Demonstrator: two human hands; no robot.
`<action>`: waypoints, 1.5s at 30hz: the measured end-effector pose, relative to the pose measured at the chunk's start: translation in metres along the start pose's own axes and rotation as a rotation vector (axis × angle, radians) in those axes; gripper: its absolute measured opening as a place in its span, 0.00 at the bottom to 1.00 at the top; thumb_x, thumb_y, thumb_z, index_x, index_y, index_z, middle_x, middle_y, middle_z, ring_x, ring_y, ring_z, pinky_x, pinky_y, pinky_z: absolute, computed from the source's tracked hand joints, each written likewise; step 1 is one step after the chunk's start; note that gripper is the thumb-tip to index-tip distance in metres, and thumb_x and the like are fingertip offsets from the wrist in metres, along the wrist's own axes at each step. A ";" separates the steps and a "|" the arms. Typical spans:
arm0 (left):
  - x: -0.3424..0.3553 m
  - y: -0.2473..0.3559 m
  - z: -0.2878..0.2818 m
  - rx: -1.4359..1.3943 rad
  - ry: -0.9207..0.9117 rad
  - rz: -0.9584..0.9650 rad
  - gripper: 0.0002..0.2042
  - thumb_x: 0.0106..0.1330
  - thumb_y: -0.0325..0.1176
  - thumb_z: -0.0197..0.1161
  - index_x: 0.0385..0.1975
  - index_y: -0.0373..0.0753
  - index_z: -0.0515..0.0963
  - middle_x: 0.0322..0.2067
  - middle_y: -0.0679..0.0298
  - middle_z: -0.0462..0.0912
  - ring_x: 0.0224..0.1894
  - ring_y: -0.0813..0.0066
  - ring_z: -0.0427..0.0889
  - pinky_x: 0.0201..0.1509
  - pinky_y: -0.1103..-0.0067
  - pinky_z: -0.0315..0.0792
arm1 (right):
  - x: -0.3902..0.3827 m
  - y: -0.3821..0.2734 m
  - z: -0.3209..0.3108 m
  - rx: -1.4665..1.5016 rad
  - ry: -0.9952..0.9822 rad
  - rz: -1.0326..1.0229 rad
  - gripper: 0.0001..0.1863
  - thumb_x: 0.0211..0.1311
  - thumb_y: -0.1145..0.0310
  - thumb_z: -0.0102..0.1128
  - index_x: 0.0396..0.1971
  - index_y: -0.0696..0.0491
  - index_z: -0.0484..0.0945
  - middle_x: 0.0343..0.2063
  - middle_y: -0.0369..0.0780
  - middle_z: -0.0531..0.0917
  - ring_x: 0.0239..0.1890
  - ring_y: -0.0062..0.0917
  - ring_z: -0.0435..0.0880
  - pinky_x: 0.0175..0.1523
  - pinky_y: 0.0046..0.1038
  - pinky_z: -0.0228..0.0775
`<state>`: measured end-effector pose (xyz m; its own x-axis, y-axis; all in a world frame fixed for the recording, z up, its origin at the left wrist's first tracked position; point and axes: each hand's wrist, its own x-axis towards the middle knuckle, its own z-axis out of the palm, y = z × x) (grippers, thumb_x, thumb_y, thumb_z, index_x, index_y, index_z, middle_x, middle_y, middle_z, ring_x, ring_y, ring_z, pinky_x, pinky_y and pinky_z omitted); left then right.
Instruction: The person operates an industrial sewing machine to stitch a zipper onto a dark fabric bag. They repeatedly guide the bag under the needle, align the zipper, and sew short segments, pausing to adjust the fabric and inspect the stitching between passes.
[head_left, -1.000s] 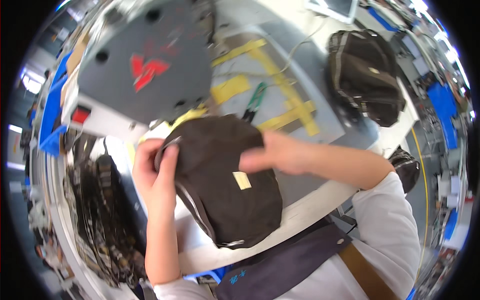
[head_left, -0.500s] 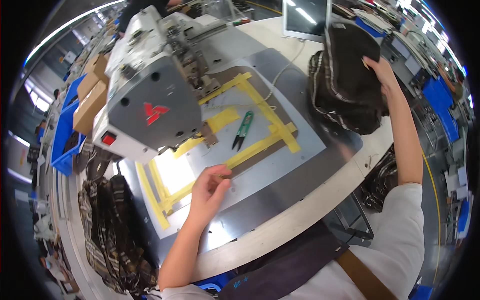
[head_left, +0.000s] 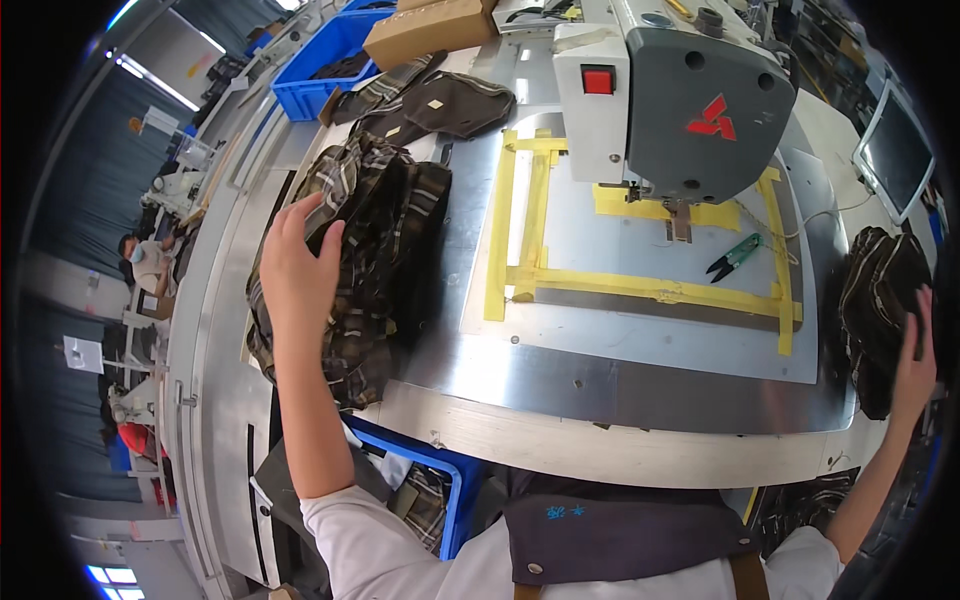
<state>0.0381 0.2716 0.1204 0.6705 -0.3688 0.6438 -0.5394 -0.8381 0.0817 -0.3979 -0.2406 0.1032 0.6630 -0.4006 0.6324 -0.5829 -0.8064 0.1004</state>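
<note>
My left hand [head_left: 298,268] is over a pile of brown plaid cloth pieces [head_left: 385,235] on the left of the table. Its thumb and fingers are apart; whether the fingertips touch the cloth I cannot tell. At the far right, my right hand [head_left: 913,362] has its fingers stretched out against a stack of dark brown cloth pieces [head_left: 868,320] with pale edges. Between the hands stands a grey and white sewing machine [head_left: 690,110]. Green thread snips [head_left: 735,257] lie on its plate, which carries strips of yellow tape [head_left: 640,285].
Dark and plaid flap-shaped pieces [head_left: 455,105] lie behind the pile. Further back are a blue bin [head_left: 305,92] and a cardboard box [head_left: 430,38]. A screen [head_left: 897,150] stands at the right. Below the table edge, another blue bin [head_left: 462,500] holds plaid cloth.
The view has swung to the left. My left hand has gone from the machine plate to the plaid pile. My right hand's fingers have opened from their grip on the dark stack, now lower on the table.
</note>
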 end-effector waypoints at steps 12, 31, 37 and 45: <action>-0.017 -0.065 -0.040 -0.659 0.346 -0.287 0.08 0.72 0.32 0.58 0.39 0.33 0.76 0.32 0.71 0.78 0.34 0.86 0.73 0.40 0.87 0.67 | -0.018 -0.019 0.082 -0.244 -0.414 0.037 0.16 0.68 0.64 0.52 0.49 0.57 0.77 0.55 0.42 0.76 0.68 0.34 0.63 0.72 0.43 0.48; -0.084 0.153 0.054 -1.815 -0.653 -0.497 0.03 0.74 0.30 0.51 0.40 0.40 0.70 0.42 0.67 0.79 0.44 0.83 0.75 0.53 0.82 0.68 | 0.025 -0.159 0.134 0.601 -0.371 -0.307 0.13 0.54 0.75 0.60 0.41 0.53 0.81 0.42 0.38 0.78 0.49 0.37 0.75 0.55 0.36 0.66; -0.086 0.173 0.082 -1.858 -0.747 -0.590 0.05 0.75 0.34 0.51 0.40 0.41 0.69 0.43 0.66 0.79 0.46 0.82 0.75 0.55 0.81 0.68 | 0.003 -0.154 0.123 0.550 -0.320 -0.176 0.12 0.58 0.67 0.61 0.41 0.54 0.81 0.42 0.40 0.79 0.48 0.36 0.76 0.53 0.35 0.68; -0.078 0.207 0.075 -1.908 -0.709 -0.532 0.06 0.74 0.35 0.52 0.42 0.40 0.69 0.46 0.64 0.78 0.50 0.81 0.74 0.57 0.79 0.67 | 0.014 -0.239 0.106 1.548 -0.813 0.548 0.22 0.68 0.56 0.51 0.40 0.64 0.76 0.34 0.42 0.81 0.38 0.24 0.77 0.45 0.29 0.69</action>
<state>-0.0872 0.0969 0.0297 0.6839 -0.7295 0.0077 0.3044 0.2949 0.9058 -0.1997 -0.0991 0.0067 0.8814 -0.4336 -0.1876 -0.1934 0.0312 -0.9806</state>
